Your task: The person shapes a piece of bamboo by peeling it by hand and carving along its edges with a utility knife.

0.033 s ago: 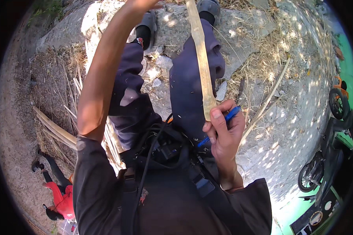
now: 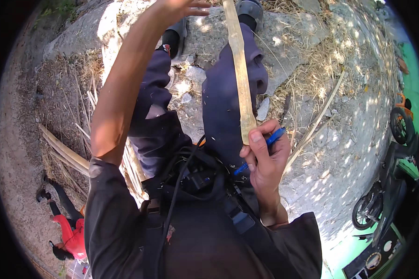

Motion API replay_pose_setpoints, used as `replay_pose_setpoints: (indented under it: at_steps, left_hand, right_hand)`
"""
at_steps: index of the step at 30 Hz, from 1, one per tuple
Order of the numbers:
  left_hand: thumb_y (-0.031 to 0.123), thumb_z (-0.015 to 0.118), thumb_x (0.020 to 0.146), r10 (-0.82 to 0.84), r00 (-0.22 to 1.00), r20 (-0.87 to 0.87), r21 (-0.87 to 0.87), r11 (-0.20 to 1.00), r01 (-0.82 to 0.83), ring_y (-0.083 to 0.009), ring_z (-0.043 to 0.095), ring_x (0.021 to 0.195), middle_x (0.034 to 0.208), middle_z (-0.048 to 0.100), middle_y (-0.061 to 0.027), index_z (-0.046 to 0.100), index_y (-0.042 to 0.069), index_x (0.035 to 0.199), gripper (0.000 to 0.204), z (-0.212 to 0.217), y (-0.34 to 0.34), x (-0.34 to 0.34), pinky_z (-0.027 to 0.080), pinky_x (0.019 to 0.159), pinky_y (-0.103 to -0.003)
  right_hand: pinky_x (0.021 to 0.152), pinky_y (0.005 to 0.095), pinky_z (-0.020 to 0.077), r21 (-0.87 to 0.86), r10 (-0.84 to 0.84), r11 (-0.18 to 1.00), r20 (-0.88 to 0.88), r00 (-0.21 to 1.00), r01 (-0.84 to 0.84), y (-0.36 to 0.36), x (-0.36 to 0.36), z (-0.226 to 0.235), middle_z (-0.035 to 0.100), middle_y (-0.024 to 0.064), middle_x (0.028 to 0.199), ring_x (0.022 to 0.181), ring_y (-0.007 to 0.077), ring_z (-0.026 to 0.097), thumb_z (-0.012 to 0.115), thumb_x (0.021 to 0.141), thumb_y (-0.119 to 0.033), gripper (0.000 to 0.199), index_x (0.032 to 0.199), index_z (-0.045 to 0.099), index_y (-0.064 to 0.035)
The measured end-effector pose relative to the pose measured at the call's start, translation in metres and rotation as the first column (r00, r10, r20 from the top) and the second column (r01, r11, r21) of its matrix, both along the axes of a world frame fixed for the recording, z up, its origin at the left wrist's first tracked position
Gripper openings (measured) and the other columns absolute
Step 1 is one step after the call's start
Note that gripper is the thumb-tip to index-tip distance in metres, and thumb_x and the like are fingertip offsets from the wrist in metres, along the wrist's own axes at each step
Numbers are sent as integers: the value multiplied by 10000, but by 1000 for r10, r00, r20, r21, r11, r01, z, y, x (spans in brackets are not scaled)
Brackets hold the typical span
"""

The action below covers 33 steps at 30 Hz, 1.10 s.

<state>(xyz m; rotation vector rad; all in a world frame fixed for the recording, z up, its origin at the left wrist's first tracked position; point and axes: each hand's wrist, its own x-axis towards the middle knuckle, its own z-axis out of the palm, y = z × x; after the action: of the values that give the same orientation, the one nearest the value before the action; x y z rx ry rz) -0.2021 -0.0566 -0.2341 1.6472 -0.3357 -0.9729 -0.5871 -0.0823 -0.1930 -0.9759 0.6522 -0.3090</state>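
Observation:
A long, flat bamboo strip (image 2: 239, 69) with raised joints runs from the top edge down over my right trouser leg. Its near end is pinched between the thumb and fingers of my right hand (image 2: 267, 153). The same hand also holds a slim blue pen-like tool (image 2: 275, 136), which slants behind the fingers; its lower end shows beside the palm. My left hand (image 2: 184, 6) reaches forward at the top edge, partly cut off. Its visible fingers are stretched out to the right, apart from the strip, with nothing seen in them.
Split bamboo pieces (image 2: 63, 149) lie on the ground to the left, and thin strips (image 2: 319, 118) to the right. Stones and dry straw-like shavings (image 2: 302, 86) are scattered about. A person in red (image 2: 72, 237) is at lower left; a dark motorbike (image 2: 386, 181) stands at far right.
My left hand has shifted slightly down and to the right, so more of its fingers show. The right hand and the strip have hardly moved.

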Motion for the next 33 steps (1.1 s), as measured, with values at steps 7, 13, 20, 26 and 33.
replay_pose_setpoints:
  at_steps: [7,13,20,26,33]
  left_hand:
    - [518,523,1096,-157,932,-328,-566,822,-60,-144,594,653,850,577,-47,510,49,1175,476,-74,-77,25,500,537,-278]
    - [163,393,1114,82,915,-395,-522,800,-297,-77,404,474,670,405,44,477,101,967,180,-38,-98,-4,311,388,-252]
    - [140,452,1057,187,928,-322,-494,803,-333,-116,462,457,692,499,-15,548,81,1011,122,-59,-114,2,337,364,-276]
    - [261,487,1080,275,939,-205,-477,810,-341,-122,465,470,678,517,3,553,105,962,206,-50,-108,2,378,385,-308]
    - [177,419,1114,208,941,-265,-514,795,-321,-52,397,486,734,429,16,491,-8,1142,201,-4,-87,-23,315,393,-245]
  right_hand:
    - [504,212,438,9,17,1000,-15,1000,-17,10,7,3,712,84,855,630,89,667,729,998,-70,144,1005,595,-16]
    - [620,307,424,-412,368,834,-78,927,-366,-38,15,-5,634,69,810,684,143,573,532,1090,-283,352,1153,653,41]
    - [624,379,449,-797,548,387,-206,811,-463,-55,38,-8,636,129,871,681,289,584,556,1071,-458,493,1109,684,16]
    - [672,392,527,-766,617,324,-273,738,-555,-63,48,-2,685,138,890,750,327,680,772,950,-333,382,1040,664,23]
    - [586,381,495,-849,559,184,-324,764,-495,-58,48,4,674,97,835,669,301,659,800,922,-300,314,1016,692,-20]
